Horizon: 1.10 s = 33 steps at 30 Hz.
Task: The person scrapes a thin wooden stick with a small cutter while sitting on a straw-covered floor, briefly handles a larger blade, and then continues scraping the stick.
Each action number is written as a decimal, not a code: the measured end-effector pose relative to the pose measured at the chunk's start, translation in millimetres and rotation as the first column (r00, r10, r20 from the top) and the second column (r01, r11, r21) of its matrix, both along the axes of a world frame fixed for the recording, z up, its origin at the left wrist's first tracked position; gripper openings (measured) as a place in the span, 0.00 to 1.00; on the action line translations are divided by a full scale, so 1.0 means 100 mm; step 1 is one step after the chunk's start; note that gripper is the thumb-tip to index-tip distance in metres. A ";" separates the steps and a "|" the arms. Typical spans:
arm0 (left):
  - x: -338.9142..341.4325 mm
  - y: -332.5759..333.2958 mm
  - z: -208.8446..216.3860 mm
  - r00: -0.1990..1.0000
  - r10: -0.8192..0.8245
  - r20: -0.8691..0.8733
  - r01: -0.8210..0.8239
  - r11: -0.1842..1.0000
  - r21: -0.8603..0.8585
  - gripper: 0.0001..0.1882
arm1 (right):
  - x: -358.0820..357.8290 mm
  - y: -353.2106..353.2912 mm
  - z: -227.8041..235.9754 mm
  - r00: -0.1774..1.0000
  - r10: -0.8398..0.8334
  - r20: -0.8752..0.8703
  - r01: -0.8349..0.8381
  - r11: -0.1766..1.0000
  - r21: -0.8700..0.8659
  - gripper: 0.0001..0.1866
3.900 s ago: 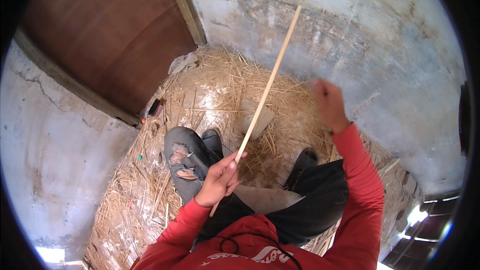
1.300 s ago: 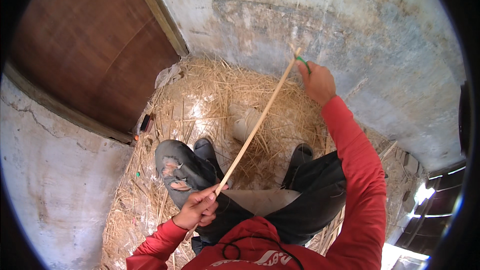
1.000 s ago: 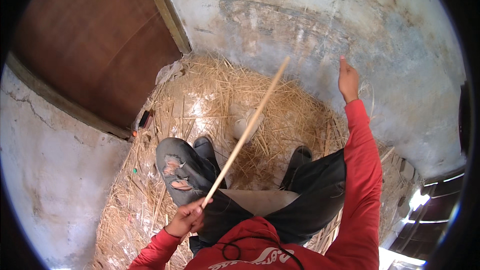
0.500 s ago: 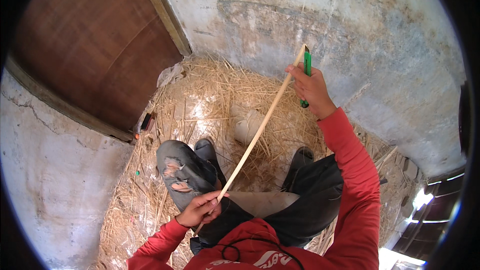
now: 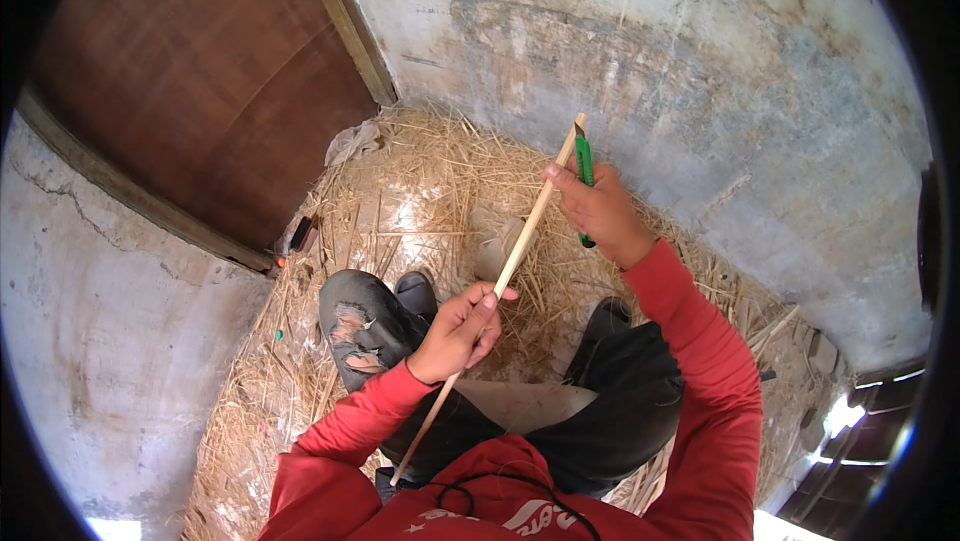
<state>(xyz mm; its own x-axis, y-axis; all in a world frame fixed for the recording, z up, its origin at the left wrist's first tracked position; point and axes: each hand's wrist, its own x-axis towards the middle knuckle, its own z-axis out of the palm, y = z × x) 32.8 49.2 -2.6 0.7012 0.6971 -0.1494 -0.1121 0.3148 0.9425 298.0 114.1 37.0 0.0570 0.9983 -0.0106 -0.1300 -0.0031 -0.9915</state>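
A long pale strip of split bamboo or wood (image 5: 523,242) slants across my lap, its upper end toward the far wall and its thin lower end by my left hip. My left hand (image 5: 462,333) is closed around the strip at about its middle. My right hand (image 5: 599,209) grips a green utility knife (image 5: 584,159), its thumb pressing against the strip near the upper end. The knife's blade is out and lies beside the strip's tip; whether it touches the wood I cannot tell.
Straw and thin shavings (image 5: 420,151) cover the floor around my feet. A pale rounded thing (image 5: 494,256) lies between my shoes. A plastered wall (image 5: 680,71) stands ahead, with a brown door panel (image 5: 210,71) at the far left. A small dark object (image 5: 302,233) lies near the door.
My left hand has moved up the strip toward its middle. My right hand, with the knife, has come lower and slightly left, and the strip's upper end has dropped with it.
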 end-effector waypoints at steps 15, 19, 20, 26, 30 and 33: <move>0.15 0.20 0.04 0.964 0.259 -0.057 -0.264 0.958 -0.112 0.13 | -0.49 -0.54 -0.06 0.516 0.083 0.853 -0.315 0.944 0.099 0.27; 0.09 0.17 0.05 0.962 0.260 -0.079 -0.268 0.955 -0.125 0.13 | -0.49 -0.48 -0.17 0.406 0.044 0.913 -0.332 0.938 0.103 0.27; 0.07 0.16 0.04 0.960 0.267 -0.080 -0.275 0.952 -0.134 0.13 | -0.49 -0.46 -0.20 0.415 0.012 0.910 -0.316 0.940 0.131 0.28; -0.10 -0.01 0.11 0.974 0.187 -0.128 -0.208 0.961 -0.182 0.14 | -0.03 0.04 -0.33 0.467 -0.121 0.876 -0.066 0.983 0.171 0.30; -0.38 -0.42 0.14 0.989 -0.042 -0.143 0.027 0.993 -0.111 0.14 | 1.10 0.54 -0.39 0.368 -0.212 0.905 0.312 0.945 0.095 0.32; -0.72 -0.58 0.15 0.984 0.044 -0.171 -0.063 0.992 -0.110 0.15 | 2.04 0.64 -0.45 0.393 -0.592 0.703 0.625 0.733 0.269 0.35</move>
